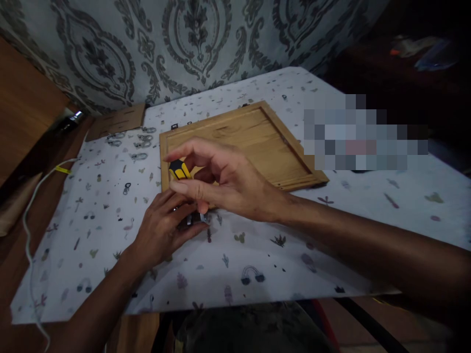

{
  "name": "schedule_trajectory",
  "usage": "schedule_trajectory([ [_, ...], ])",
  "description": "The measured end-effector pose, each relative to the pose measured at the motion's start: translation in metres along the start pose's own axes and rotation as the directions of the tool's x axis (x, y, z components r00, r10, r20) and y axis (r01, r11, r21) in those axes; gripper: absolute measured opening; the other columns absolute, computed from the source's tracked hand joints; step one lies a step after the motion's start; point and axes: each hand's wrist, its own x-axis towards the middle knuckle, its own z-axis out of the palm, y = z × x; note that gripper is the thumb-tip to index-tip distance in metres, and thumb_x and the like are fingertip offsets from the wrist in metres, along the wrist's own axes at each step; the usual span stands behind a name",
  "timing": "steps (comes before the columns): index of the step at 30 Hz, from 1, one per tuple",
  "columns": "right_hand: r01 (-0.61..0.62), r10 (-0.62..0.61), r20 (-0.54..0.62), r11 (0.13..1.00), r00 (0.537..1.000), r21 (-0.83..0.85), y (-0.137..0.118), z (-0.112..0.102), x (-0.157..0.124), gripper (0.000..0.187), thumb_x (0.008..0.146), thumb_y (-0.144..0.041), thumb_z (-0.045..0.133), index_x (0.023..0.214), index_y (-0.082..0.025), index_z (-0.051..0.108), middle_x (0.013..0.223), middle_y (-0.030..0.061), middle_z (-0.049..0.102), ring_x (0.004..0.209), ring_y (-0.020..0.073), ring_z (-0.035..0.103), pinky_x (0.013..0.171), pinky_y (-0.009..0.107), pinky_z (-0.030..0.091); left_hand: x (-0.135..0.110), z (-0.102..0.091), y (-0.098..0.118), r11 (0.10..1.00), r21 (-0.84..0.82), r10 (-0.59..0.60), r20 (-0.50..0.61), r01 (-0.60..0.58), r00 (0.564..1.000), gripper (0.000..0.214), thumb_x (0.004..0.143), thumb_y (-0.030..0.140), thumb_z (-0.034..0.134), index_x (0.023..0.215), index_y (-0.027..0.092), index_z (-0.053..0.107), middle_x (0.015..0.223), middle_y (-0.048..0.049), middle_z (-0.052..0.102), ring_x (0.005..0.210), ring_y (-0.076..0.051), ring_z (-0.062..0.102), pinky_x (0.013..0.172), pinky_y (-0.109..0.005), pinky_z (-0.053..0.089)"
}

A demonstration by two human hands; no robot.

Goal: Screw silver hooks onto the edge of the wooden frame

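A wooden cabinet door panel [243, 132] with a raised frame lies on the table. My right hand [231, 184] is curled loosely around a screwdriver [180, 169] with a yellow and black handle, the thumb and fingers on either side of it. The screwdriver's shaft and tip are hidden. Under it, at the panel's near left corner, my left hand [164, 225] closes its fingers on a shiny metal piece that looks like a hinge [197, 217]. My fingers cover much of that piece, and I cannot tell whether it is fastened to the panel.
Several loose metal hinges [142, 142] lie at the back left, near a piece of brown cardboard [117, 121]. A white cable [27, 235] runs along the left edge of the patterned tablecloth [228, 255]. A pixelated patch [362, 135] masks something at the right.
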Motion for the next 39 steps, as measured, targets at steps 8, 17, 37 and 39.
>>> schedule_trajectory([
  [8,-0.037,0.037,0.058,0.999,0.998,-0.003,-0.0060,-0.0013,0.0001,0.016,0.090,-0.023,0.072,0.085,-0.017,0.059,0.080,-0.0056,0.057,0.052,0.0009,0.052,0.047,0.014,0.044,-0.0015,0.0009,0.0000,1.000,0.015,-0.007,-0.022,0.007,1.000,0.027,0.096,0.043,0.066,0.107,0.019,0.072,0.103,-0.0107,0.075,0.099,-0.030,0.071,0.080,-0.047,0.061],
  [17,-0.056,0.056,0.036,0.998,0.998,-0.024,-0.0067,-0.0047,0.0007,0.018,0.087,-0.022,0.075,0.095,-0.018,0.059,0.081,-0.0036,0.060,0.058,0.0048,0.056,0.048,0.015,0.047,-0.0011,0.0009,0.0006,1.000,0.004,-0.002,-0.031,0.002,1.000,0.028,0.095,0.043,0.067,0.103,0.017,0.073,0.102,-0.0124,0.075,0.097,-0.031,0.071,0.079,-0.048,0.061],
  [37,-0.073,0.076,0.061,0.996,0.995,-0.041,-0.0099,-0.0059,0.0009,0.020,0.093,-0.017,0.066,0.111,-0.017,0.060,0.091,-0.0034,0.064,0.052,0.0016,0.056,0.051,0.015,0.051,-0.0007,0.0004,0.0002,1.000,0.000,-0.007,-0.009,0.007,1.000,0.024,0.095,0.041,0.069,0.106,0.020,0.073,0.102,-0.0105,0.074,0.101,-0.030,0.070,0.081,-0.048,0.061],
  [39,-0.078,0.081,0.076,0.996,0.994,-0.047,-0.0110,-0.0055,0.0007,0.015,0.095,-0.018,0.064,0.110,-0.016,0.063,0.089,-0.0032,0.063,0.053,0.0018,0.057,0.052,0.015,0.051,-0.0002,-0.0005,0.0003,1.000,-0.001,-0.002,0.006,0.002,1.000,0.025,0.095,0.041,0.068,0.107,0.019,0.072,0.102,-0.0104,0.074,0.103,-0.030,0.070,0.082,-0.047,0.061],
])
